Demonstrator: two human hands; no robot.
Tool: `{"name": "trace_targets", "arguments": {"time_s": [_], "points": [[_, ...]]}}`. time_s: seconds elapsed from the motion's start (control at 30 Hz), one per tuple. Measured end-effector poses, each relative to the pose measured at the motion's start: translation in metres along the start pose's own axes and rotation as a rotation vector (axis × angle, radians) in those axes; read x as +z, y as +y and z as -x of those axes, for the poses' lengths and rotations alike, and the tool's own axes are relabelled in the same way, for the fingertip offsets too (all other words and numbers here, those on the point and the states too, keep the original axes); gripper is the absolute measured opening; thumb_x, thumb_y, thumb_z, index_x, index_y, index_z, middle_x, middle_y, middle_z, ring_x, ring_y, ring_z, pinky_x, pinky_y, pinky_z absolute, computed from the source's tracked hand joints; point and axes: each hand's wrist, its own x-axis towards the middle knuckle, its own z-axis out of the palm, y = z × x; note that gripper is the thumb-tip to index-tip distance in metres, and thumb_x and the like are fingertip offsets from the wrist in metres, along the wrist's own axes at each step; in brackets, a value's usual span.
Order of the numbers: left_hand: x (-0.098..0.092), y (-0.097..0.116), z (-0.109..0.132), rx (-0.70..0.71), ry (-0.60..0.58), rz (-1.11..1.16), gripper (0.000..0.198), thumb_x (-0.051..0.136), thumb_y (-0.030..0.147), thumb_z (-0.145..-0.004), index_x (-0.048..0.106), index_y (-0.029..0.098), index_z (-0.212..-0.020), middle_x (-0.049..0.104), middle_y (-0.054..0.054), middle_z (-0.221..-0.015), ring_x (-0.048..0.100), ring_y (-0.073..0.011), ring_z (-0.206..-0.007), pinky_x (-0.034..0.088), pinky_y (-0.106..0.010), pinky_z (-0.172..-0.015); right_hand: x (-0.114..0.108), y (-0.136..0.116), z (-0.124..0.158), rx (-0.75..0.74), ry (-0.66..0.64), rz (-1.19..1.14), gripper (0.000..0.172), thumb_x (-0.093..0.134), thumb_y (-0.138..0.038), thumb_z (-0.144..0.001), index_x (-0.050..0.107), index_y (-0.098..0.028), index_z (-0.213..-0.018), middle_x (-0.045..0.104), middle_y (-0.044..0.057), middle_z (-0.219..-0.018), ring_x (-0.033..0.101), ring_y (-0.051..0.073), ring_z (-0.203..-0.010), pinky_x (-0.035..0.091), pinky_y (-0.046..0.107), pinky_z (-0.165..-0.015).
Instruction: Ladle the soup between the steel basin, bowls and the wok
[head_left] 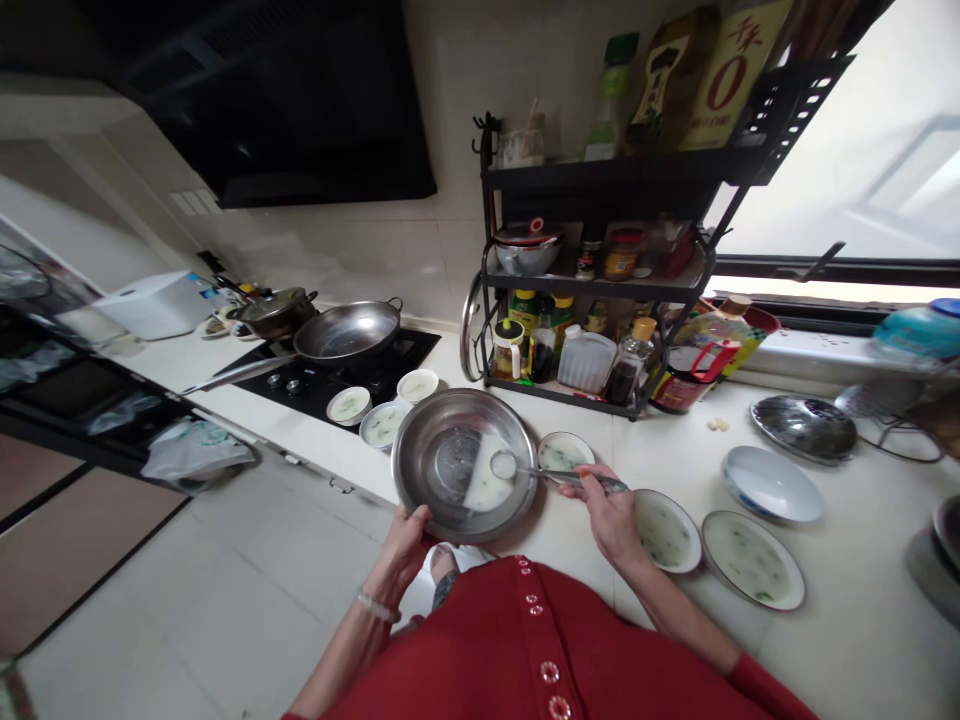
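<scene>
A large steel basin [431, 440] sits tilted at the counter's front edge, with a little pale liquid pooled in its lower right side. My left hand [409, 535] grips its near rim. My right hand [609, 510] is closed on the handle of a metal ladle [504, 464], whose bowl dips into the liquid. Several small bowls of pale soup with green bits surround the basin: three [384, 423] to its left by the stove, one [564, 452] just behind the ladle handle, and two [664, 528] right of my right hand.
A wok [346, 332] and a lidded pot [276, 308] stand on the black stove at left. A black rack [592, 260] of bottles and jars is behind the basin. An empty white bowl [772, 483] and a steel lid [804, 427] lie to the right.
</scene>
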Motion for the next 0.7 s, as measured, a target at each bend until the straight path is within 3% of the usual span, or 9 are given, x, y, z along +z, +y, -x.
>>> {"name": "trace_targets", "arguments": {"time_s": [0.43, 0.7], "points": [[-0.001, -0.001, -0.001, 0.005, -0.004, -0.013, 0.023, 0.046, -0.001, -0.06, 0.05, 0.016, -0.076, 0.065, -0.002, -0.057, 0.06, -0.0159, -0.048, 0.057, -0.037, -0.054, -0.001, 0.003, -0.001, 0.018, 0.012, 0.013, 0.017, 0.06, -0.036, -0.078, 0.059, -0.021, -0.086, 0.07, 0.004, -0.065, 0.069, 0.024, -0.059, 0.057, 0.037, -0.064], [-0.003, -0.003, -0.003, 0.015, -0.009, 0.001, 0.025, 0.047, 0.0, -0.058, 0.051, 0.015, -0.077, 0.064, -0.002, -0.056, 0.06, -0.016, -0.046, 0.057, -0.037, -0.052, -0.01, -0.023, -0.006, -0.046, 0.065, -0.027, 0.011, 0.061, -0.035, -0.076, 0.06, -0.025, -0.08, 0.07, 0.002, -0.073, 0.07, 0.023, -0.061, 0.056, 0.036, -0.061]]}}
